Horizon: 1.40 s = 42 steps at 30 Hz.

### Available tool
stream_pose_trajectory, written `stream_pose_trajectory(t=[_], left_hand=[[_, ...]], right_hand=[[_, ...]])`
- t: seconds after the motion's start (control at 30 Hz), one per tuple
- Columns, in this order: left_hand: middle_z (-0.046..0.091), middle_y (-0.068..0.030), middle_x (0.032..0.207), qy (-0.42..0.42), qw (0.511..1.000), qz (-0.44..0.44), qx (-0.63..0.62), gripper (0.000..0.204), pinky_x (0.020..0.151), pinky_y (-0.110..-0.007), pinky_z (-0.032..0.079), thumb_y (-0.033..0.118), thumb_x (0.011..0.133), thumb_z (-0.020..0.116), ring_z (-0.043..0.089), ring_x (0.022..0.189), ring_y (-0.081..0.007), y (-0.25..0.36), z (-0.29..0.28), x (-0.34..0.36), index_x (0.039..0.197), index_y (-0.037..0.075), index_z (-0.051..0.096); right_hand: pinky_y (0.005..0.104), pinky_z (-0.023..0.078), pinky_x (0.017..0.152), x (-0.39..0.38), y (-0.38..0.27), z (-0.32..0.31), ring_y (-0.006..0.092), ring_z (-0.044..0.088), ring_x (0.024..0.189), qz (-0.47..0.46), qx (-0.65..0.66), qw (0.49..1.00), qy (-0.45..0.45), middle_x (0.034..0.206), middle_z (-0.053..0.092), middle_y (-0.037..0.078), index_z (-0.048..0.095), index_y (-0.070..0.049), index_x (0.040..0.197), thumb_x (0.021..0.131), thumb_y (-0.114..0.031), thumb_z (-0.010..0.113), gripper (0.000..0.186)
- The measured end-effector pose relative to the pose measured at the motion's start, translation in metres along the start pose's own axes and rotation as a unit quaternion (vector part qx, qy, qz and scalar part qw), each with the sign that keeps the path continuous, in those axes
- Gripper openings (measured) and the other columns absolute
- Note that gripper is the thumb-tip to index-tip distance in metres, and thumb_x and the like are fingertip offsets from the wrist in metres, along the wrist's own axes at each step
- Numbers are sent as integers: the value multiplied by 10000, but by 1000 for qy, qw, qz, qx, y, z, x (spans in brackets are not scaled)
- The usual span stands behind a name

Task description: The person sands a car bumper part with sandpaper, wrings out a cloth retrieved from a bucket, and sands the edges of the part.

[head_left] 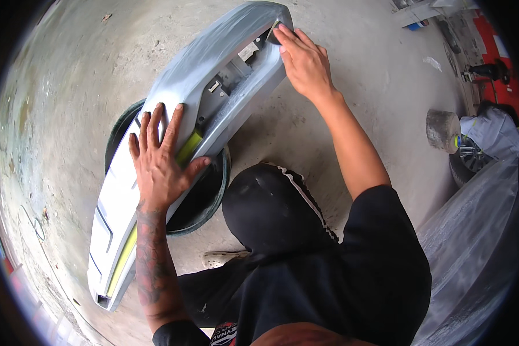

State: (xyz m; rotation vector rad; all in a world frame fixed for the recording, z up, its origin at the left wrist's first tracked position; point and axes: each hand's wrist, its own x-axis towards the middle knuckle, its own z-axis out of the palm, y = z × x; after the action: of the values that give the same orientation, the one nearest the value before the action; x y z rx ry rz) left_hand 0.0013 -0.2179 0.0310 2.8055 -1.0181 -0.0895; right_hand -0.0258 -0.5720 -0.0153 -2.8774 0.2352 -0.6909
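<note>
A long grey and white car bumper (181,75) lies slantwise over a round black tub (213,199), its far end reaching up to the right. Dull grey scuffing covers its far half, while the near-left half looks white with dark lines and yellow-green strips. Flat on its middle, with fingers spread, rests my left hand (160,164), which holds nothing. At the far right end my right hand (307,62) presses a small dark piece of sandpaper (275,32) against the bumper, beside the inner edge of the opening. The sandpaper's underside is hidden.
My bent knee (268,207) is close to the tub's right side. Concrete floor (63,104) surrounds the work. At the right stand a cylindrical block (442,130), a wheel (472,157) and a large grey body panel (473,248). A thin cord (49,254) lies at the left.
</note>
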Motion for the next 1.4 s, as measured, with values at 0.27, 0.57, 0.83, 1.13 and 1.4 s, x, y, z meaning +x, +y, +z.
stream_pose_trajectory(t=[0.27, 0.57, 0.83, 1.13, 1.4], left_hand=[[315, -153, 1619, 5, 1000, 2, -16, 1095, 1207, -630, 151, 614, 650, 851, 236, 1522, -380, -3, 2, -2, 1575, 305, 353], [308, -133, 1625, 11, 1000, 0, -27, 1104, 1206, -643, 148, 644, 641, 845, 230, 1526, -368, -5, 3, -3, 1574, 329, 346], [299, -112, 1630, 16, 999, 6, -34, 1106, 1219, -635, 133, 653, 643, 842, 225, 1528, -355, -8, 3, -3, 1575, 372, 318], [290, -124, 1632, 12, 999, 0, -30, 1071, 1232, -615, 103, 824, 665, 684, 216, 1532, -348, -5, 5, -2, 1567, 354, 347], [300, -115, 1630, 25, 999, 2, -34, 1076, 1231, -617, 102, 810, 661, 702, 221, 1531, -344, -7, 7, -6, 1569, 361, 340]], right_hand=[[424, 464, 1062, 27, 26, 16, 356, 538, 1322, 17, 20, 1000, 9, 1449, 575, 63, 536, -185, 1451, 1048, -279, 448, 423], [473, 419, 1031, -28, -1, -8, 320, 526, 1342, -38, 15, 999, -5, 1459, 573, 58, 545, -164, 1449, 974, -190, 595, 478], [496, 382, 1091, 30, -7, -61, 267, 488, 1367, -239, -247, 936, -78, 1421, 591, -16, 616, -177, 1353, 852, -90, 673, 511], [448, 367, 1120, 49, -15, -73, 251, 545, 1314, -348, -244, 883, -201, 1258, 683, 26, 693, -110, 1135, 792, -42, 692, 350], [509, 366, 1089, 9, -42, -70, 272, 540, 1294, -268, -78, 940, -196, 1256, 692, 13, 693, -93, 1202, 853, -67, 644, 354]])
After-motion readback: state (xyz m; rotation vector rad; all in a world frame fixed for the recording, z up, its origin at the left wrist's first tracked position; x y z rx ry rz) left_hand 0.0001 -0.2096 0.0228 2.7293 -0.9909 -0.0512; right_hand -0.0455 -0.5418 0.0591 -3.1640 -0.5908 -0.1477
